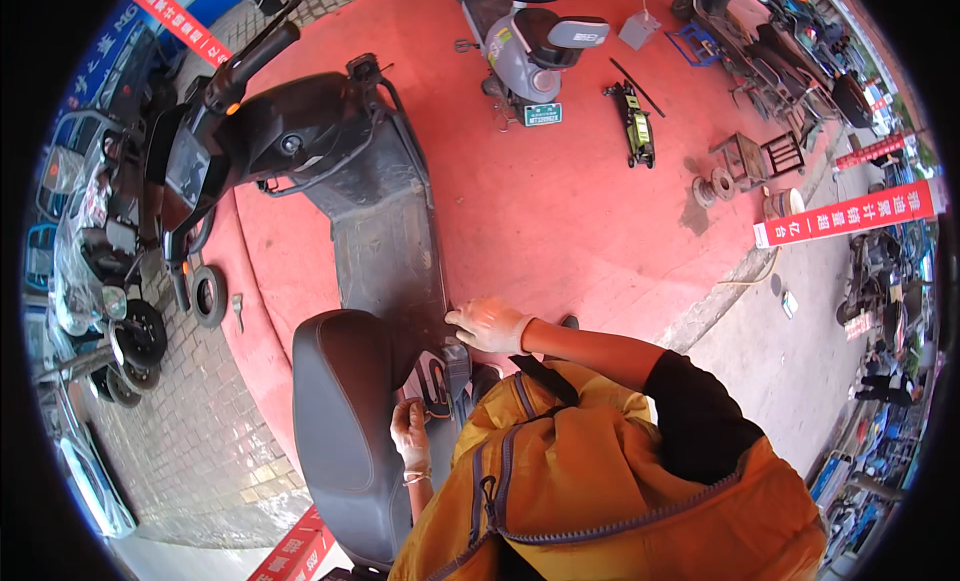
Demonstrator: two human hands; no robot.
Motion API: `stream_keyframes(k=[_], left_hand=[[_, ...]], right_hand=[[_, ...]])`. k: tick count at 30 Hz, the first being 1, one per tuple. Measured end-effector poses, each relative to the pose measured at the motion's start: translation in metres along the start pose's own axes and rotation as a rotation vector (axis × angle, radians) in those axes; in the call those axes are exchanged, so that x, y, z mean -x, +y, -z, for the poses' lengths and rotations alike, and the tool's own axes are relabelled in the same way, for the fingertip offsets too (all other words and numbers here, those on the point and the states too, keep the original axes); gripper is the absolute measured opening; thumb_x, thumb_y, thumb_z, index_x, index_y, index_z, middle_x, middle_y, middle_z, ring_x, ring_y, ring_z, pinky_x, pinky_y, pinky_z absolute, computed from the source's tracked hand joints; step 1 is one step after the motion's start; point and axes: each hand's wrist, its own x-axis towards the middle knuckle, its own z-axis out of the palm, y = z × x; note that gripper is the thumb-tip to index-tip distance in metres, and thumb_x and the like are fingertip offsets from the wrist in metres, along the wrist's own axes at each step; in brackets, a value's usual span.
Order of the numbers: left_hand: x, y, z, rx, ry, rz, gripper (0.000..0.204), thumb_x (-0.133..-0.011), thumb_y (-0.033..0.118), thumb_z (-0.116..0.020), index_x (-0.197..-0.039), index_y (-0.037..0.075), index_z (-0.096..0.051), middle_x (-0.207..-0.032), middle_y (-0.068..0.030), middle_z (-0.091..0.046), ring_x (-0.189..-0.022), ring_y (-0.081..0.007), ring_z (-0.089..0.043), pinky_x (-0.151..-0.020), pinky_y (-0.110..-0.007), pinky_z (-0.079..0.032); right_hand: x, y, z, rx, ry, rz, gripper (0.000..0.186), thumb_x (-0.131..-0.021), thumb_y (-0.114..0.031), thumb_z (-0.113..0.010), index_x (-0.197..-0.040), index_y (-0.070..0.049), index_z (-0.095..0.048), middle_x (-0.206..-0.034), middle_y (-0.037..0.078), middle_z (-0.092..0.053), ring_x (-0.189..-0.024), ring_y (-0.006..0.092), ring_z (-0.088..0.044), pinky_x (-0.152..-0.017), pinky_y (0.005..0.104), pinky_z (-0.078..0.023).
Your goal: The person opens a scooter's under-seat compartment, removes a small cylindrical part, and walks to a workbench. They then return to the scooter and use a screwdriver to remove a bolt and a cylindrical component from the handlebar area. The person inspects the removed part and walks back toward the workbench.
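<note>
I am bent over a black electric scooter [390,231] with a dark padded seat [345,401]. My right hand [490,324], in a thin pale glove, is at the side edge of the footboard [385,256], just ahead of the seat. Its fingers are curled together, and whatever is between them is too small to make out. Beside the seat, my left hand [410,436], also gloved, is against the scooter's side panel [432,381]. Its fingers are bent inward, and their tips are partly hidden. My orange-yellow vest [600,471] covers most of the left forearm.
A grey scooter [525,56] stands ahead on the red floor. To its right are a green floor jack [636,126], a small wooden stool [740,159] and a spool-like part [712,186]. On the left lie a loose tyre [208,296] and a brush [238,311].
</note>
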Motion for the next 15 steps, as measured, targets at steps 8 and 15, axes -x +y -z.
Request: stream_keyframes(k=[8, 15], left_hand=[[-0.07, 0.042, -0.168, -0.416, -0.353, -0.083, 0.02, -0.09, 0.019, -0.058, -0.094, 0.001, -0.064, -0.076, -0.0019, -0.061, -0.068, -0.0088, -0.056, -0.063, -0.023, -0.046], [-0.096, 0.05, -0.359, -0.731, -0.666, -0.207, 0.026, -0.088, 0.025, -0.058, -0.092, 0.0, -0.065, -0.069, -0.0048, -0.062, -0.062, -0.0114, -0.057, -0.058, -0.028, -0.046]], right_hand=[[0.252, 0.174, -0.013, -0.427, 0.359, -1.01, 0.032, -0.084, -0.026, -0.053, -0.11, -0.008, -0.061, -0.099, 0.014, -0.066, -0.093, 0.0308, -0.062, -0.08, 0.0412, -0.049], [0.356, 0.235, 0.006, -0.621, 0.54, -1.193, 0.032, -0.083, -0.025, -0.051, -0.109, -0.009, -0.063, -0.092, 0.014, -0.067, -0.088, 0.0323, -0.063, -0.077, 0.0414, -0.051]])
